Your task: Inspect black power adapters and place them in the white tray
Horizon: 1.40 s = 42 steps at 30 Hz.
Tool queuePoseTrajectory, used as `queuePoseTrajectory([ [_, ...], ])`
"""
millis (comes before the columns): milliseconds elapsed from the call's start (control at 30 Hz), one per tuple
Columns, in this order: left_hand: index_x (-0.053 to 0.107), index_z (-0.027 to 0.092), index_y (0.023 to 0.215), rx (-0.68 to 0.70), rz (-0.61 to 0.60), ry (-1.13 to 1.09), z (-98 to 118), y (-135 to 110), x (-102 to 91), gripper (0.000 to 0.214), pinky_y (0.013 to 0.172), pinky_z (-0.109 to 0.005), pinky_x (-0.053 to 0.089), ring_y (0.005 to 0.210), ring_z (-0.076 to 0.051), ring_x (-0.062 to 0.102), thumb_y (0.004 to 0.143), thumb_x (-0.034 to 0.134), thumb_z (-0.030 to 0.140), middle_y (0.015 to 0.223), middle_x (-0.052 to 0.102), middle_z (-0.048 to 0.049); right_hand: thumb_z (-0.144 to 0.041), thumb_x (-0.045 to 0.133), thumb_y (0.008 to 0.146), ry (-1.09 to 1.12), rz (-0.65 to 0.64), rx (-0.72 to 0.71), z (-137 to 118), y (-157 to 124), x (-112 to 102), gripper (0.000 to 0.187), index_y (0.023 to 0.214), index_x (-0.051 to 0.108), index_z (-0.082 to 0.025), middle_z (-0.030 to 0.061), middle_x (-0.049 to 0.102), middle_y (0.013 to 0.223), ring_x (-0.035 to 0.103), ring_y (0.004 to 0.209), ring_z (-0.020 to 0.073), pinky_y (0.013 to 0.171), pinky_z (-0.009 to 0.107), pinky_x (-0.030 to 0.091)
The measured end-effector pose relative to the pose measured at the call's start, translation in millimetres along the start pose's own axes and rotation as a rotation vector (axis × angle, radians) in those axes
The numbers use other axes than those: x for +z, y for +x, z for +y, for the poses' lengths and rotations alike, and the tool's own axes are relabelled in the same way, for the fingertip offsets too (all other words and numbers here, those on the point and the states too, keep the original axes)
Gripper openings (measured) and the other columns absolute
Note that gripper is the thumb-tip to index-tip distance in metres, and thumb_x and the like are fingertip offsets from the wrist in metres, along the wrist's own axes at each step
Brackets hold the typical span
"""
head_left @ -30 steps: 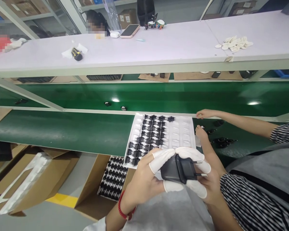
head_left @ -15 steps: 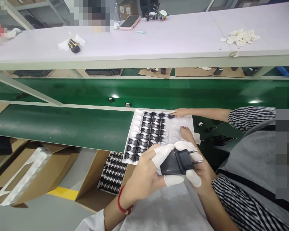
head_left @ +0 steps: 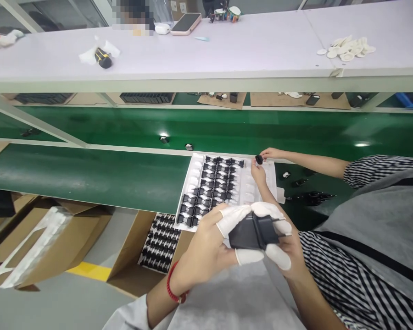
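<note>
A black plug-in power adapter point(head_left: 249, 233) is held up close to the camera between both my hands. My left hand point(head_left: 206, 245), wearing white finger cots and a red bracelet, pinches its left side. On the plug side, my right hand point(head_left: 285, 243) grips it with white-cotted fingers; the pins hardly show now. Beyond my hands lies a white tray point(head_left: 187, 185) with rows of black adapters, some pockets bare. At its far right corner a co-worker's two hands point(head_left: 259, 172) hold a small black adapter.
Below left stands an open cardboard box point(head_left: 125, 256) holding a filled tray. Another carton point(head_left: 72, 247) is farther left. Two adapters sit on the green conveyor belt point(head_left: 124, 123). A phone point(head_left: 186, 24) and a pile of white finger cots point(head_left: 351, 48) lie on the upper shelf point(head_left: 227, 59).
The adapter in my hands has turned slightly, so its pins hardly show. The co-worker's hands have come together around a small black adapter at the tray's corner. Belt items have shifted right.
</note>
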<state>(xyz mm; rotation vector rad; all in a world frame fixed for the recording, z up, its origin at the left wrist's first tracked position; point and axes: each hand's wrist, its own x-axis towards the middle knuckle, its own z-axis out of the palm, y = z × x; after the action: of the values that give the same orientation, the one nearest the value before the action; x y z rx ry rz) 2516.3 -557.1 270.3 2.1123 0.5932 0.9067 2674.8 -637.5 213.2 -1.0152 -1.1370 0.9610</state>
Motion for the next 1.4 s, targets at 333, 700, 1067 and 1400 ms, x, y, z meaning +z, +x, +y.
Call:
queuePoseTrajectory([
  [333,0.060,0.028,0.126,-0.052,0.013,-0.119,6,-8,0.3,0.066,0.082,-0.031,0.059,0.088,-0.019,0.068,0.068,0.084,0.046,0.110,0.075,-0.0043,-0.036,0.060,0.094,-0.178,-0.032,-0.171,-33,2,-8,0.038,0.131,0.060,-0.031,0.0069,0.064,0.127,0.063,0.118,0.0278,0.094,0.039,0.058],
  [700,0.058,0.029,0.131,-0.063,0.045,-0.127,2,-10,4.7,0.065,0.080,-0.032,0.060,0.092,-0.021,0.070,0.072,0.080,0.048,0.109,0.074,-0.0062,-0.045,0.069,0.085,-0.145,0.041,-0.079,-21,-2,-5,0.039,0.120,0.066,-0.029,0.0082,0.068,0.118,0.062,0.119,0.0350,0.096,0.049,0.057],
  [1067,0.058,0.028,0.129,-0.113,-0.018,-0.104,6,-6,0.4,0.062,0.077,-0.031,0.060,0.090,-0.020,0.070,0.075,0.076,0.050,0.108,0.073,-0.0060,-0.036,0.066,0.090,-0.104,0.099,-0.044,-28,-2,-1,0.034,0.124,0.066,-0.034,0.0042,0.065,0.126,0.060,0.121,0.0290,0.098,0.043,0.055],
  [1400,0.054,0.028,0.134,-0.009,0.007,-0.031,1,-6,-2.7,0.064,0.081,-0.029,0.058,0.092,-0.020,0.067,0.076,0.078,0.042,0.109,0.073,-0.0057,-0.049,0.074,0.080,-0.050,0.025,0.047,-17,-1,0,0.044,0.120,0.067,-0.032,0.0073,0.068,0.120,0.061,0.118,0.0347,0.100,0.052,0.053],
])
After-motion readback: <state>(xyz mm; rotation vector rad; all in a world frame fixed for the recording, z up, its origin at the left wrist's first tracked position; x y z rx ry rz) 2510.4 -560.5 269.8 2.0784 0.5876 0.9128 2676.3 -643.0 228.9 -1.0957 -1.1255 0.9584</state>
